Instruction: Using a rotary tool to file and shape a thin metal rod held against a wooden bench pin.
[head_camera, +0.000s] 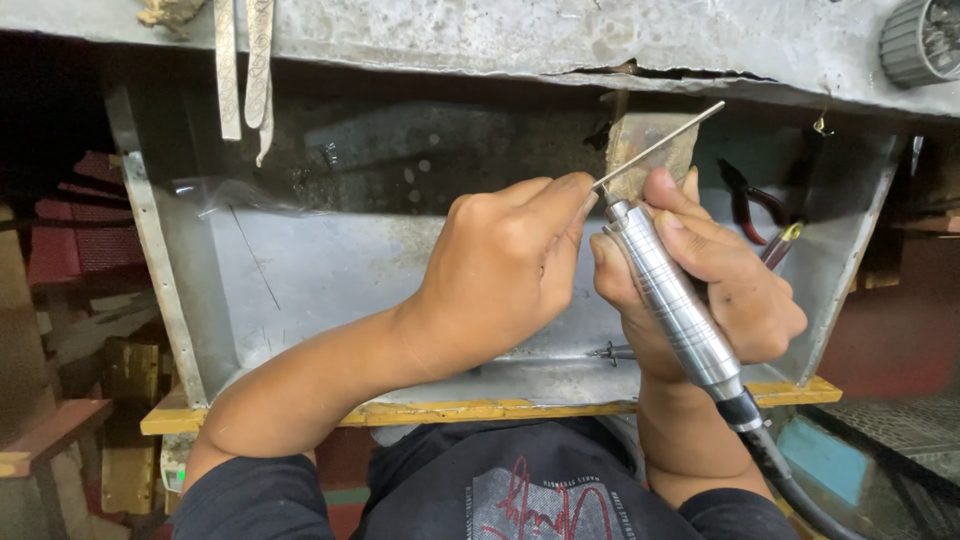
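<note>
My right hand (705, 275) grips a silver rotary handpiece (672, 300) with a black cable running off at the lower right. Its tip points up and left toward a thin metal rod (660, 146). My left hand (505, 265) pinches the near end of that rod between thumb and fingers, right at the tool's tip. The rod slants up to the right over a small wooden bench peg (640, 140). Both hands hover above a metal catch tray (300, 290).
A worn grey bench top (500, 35) runs along the top, with metal files (245, 70) hanging over its edge. Red-handled pliers (750, 205) lie at the tray's right side, a small bit (612, 352) on its floor. A yellow wooden rail (480, 410) fronts the tray.
</note>
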